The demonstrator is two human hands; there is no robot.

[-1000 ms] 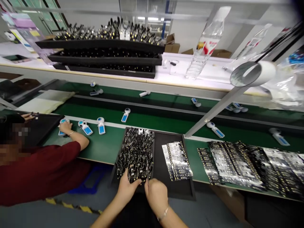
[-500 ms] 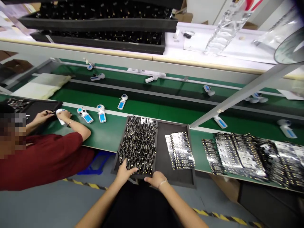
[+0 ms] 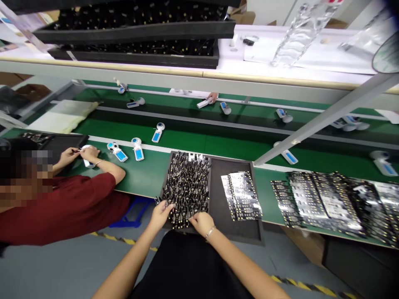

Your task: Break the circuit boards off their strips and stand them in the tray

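Note:
A black tray [image 3: 235,233] sits at the front edge of the green bench. Its left side is filled with small black parts [image 3: 187,182] with metal and yellow dots; on its right side lie silvery sheets of parts [image 3: 243,195]. My left hand [image 3: 161,211] is closed at the front left of the pile, thumb and fingers pinched together; whatever lies between them is too small to name. At the pile's front right, my right hand [image 3: 202,223] is closed too, its fingertips touching the parts, with anything held hidden.
White devices with blue labels [image 3: 137,149] lie left of the tray and on the green conveyor [image 3: 193,139]. A co-worker in a red shirt [image 3: 71,205] sits at left. More sheets [image 3: 327,203] lie right; a slanted metal post [image 3: 311,120] rises behind.
Both my hands have moved from the tray's front rim onto the front of the pile and closed. A person's hand now shows at a device across the conveyor. The view has shifted slightly.

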